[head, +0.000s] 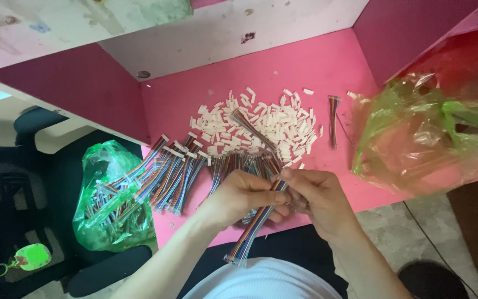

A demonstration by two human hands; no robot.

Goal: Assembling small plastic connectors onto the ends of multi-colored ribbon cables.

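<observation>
Holding 1 rainbow ribbon cable [255,221] just above the near edge of the pink surface [327,72], the left hand [239,196] is wrapped round its middle while the right hand [316,199] pinches its upper end between thumb and forefinger — both sets of fingers closed on the cable. Its lower end, tipped with a white plug, hangs down over the person's lap.

Risks, as I judge them: the pinch sits at the very tip, so a slip could fray or bend the fine wire ends. The hanging end is unsupported and off the surface — if the left grip loosens, the cable may drop to the floor. Close behind the hands lie a row of finished cables [178,171] and a heap of white connector housings [250,127]; a careless sweep could scatter them. The green plastic bag [112,205] at the left edge droops off the surface and could spill.
</observation>
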